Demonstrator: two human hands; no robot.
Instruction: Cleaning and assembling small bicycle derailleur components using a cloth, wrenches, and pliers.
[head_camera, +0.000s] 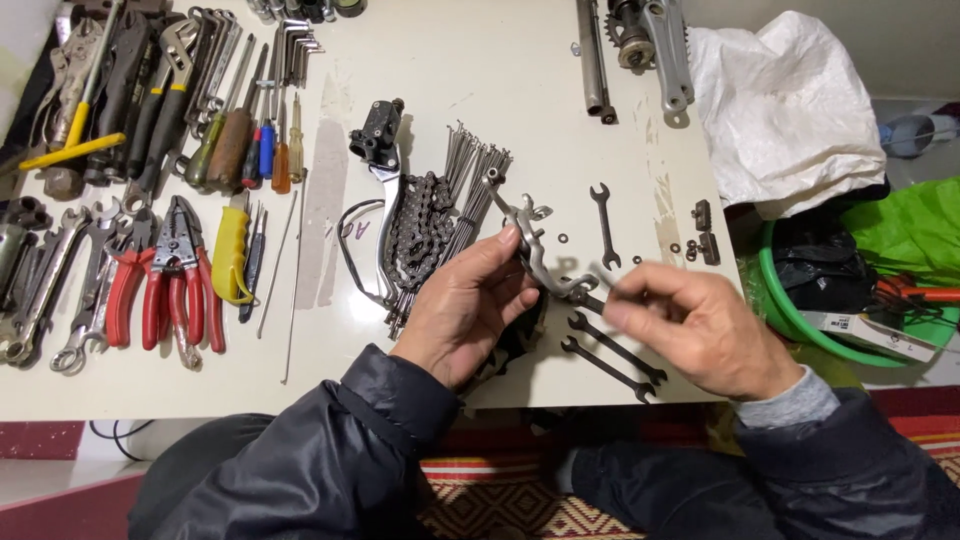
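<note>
My left hand (468, 305) grips a silver metal brake arm (533, 245) and holds it just above the white table (500, 70). My right hand (695, 325), a little blurred, has its thumb and forefinger pinched at the arm's lower end, on a small metal part (588, 293) there. Under the hands lie two dark flat spanners (610, 355). Beside my left hand lies a bicycle chain (415, 225) on a bundle of spokes (470, 190), with a brake lever (385, 190) to its left.
Pliers with red handles (165, 290), screwdrivers (235, 140), spanners (55, 290) and hex keys (295, 45) cover the table's left. A small spanner (604, 225) and brake pads (705, 232) lie right of centre. A crank (660, 45), white bag (790, 100) and green basin (790, 310) are at right.
</note>
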